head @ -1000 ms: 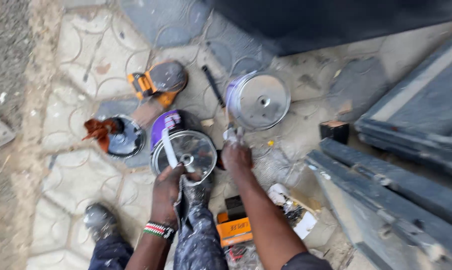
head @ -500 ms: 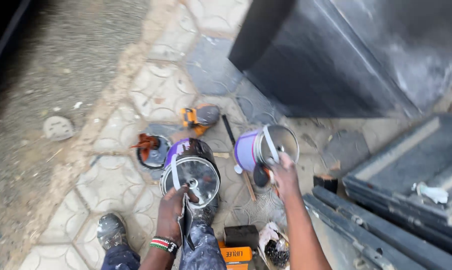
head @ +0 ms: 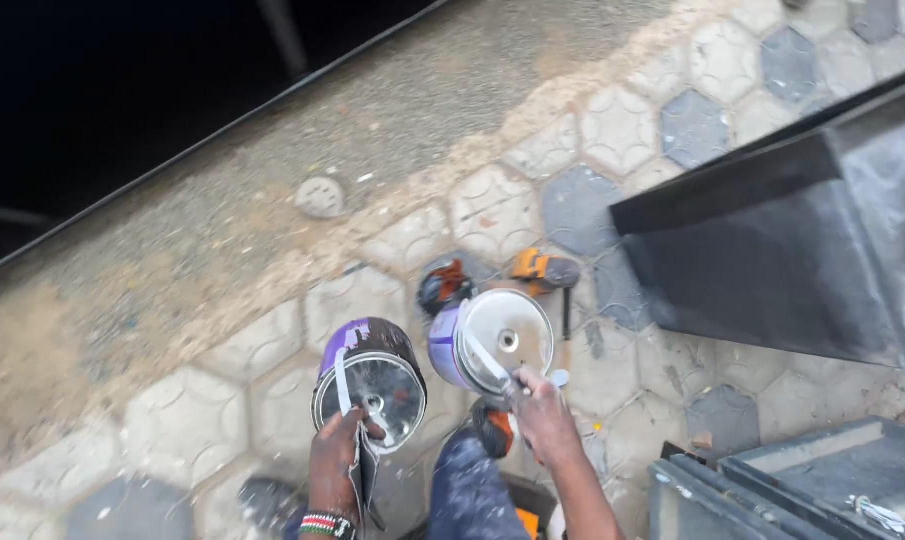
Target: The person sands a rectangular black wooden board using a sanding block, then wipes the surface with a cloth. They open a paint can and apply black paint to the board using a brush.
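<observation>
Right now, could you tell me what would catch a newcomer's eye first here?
Two purple paint cans with shiny metal lids, held up at bottom centre: the left hand grips the darker can, the right hand the paler can. Behind them an orange power tool lies on the hexagonal paving, with a dark metal panel at right.

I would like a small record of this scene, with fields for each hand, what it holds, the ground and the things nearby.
left hand: holds a purple metal paint can with a shiny lid by its thin handle, lifted off the ground
right hand: holds a second purple metal can with a shiny lid, tilted on its side
ground: hexagonal paving stones, beside a gravel strip
nearby: orange power tool on the paving; large dark metal panel at the right
</observation>
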